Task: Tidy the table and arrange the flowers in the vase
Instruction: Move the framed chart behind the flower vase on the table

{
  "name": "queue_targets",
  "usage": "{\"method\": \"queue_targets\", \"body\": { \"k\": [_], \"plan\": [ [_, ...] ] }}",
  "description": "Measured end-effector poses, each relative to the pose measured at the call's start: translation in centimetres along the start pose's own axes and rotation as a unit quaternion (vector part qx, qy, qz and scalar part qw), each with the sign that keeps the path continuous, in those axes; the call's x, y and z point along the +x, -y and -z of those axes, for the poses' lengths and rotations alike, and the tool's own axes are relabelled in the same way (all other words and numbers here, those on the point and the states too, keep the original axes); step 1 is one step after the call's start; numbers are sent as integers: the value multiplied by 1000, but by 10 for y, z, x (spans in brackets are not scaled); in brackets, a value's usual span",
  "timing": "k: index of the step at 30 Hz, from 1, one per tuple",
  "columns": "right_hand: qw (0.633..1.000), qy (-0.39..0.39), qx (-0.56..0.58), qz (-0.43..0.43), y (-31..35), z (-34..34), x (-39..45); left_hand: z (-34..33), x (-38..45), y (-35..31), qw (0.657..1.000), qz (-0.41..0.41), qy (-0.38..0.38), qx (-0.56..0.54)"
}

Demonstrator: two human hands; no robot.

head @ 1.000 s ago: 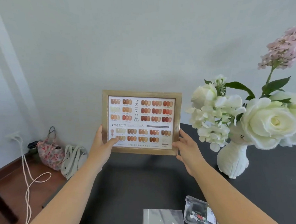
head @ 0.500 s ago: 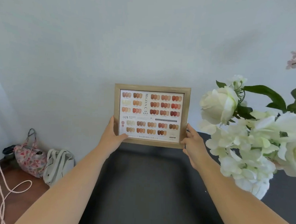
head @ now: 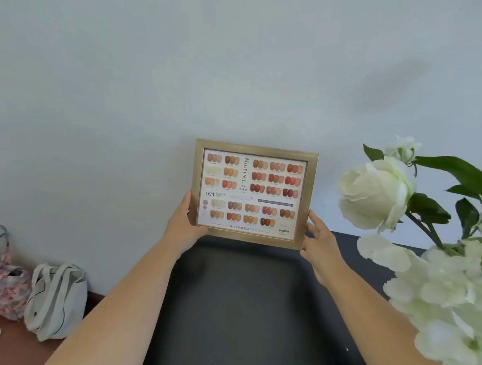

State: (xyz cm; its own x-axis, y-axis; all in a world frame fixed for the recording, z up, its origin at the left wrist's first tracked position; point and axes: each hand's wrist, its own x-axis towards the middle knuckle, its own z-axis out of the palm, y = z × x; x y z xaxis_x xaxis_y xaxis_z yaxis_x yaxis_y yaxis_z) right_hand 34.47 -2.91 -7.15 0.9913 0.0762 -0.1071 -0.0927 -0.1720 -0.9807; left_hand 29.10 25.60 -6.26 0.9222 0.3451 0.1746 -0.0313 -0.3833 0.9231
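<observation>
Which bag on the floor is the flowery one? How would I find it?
Look at the floor left of the dark table, by the wall. Two bags sit there; the flowery bag is farthest left, pink-patterned, while the plain pale bag beside it has no print.

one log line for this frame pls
left hand: holds frame lower-left | right hand: on lower-right edge | frame: upright at wall, table rear | flowers: right

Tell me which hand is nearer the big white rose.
Right. The right hand grips the picture frame's right edge, on the big white rose side; the left hand grips the far, left edge.
</observation>
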Motion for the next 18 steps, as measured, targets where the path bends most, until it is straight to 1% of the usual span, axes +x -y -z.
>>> {"method": "queue_targets", "body": {
  "k": [2, 6, 9, 12, 15, 18],
  "plan": [
    [1000, -8, -1, 6, 2, -3, 6, -2, 11, 4, 1000, 2, -4, 16],
    [999, -25, 31, 10, 9, -4, 12, -6, 21, 1, 1000, -16, -9, 13],
    [998, -41, 34, 20, 9, -3, 18, -12, 31, 3, 1000, -19, -6, 17],
    [998, -51, 28, 2, -2, 2, 23, -19, 37, 14, 999, 12, 4, 42],
    [998, -58, 12, -7, -8, 4, 24, -22, 38, 30, 998, 48, 18, 24],
    [999, -49, 10, -15, -6, 3, 22, -23, 37, 36, 998, 54, 22, 4]
  ]
}}
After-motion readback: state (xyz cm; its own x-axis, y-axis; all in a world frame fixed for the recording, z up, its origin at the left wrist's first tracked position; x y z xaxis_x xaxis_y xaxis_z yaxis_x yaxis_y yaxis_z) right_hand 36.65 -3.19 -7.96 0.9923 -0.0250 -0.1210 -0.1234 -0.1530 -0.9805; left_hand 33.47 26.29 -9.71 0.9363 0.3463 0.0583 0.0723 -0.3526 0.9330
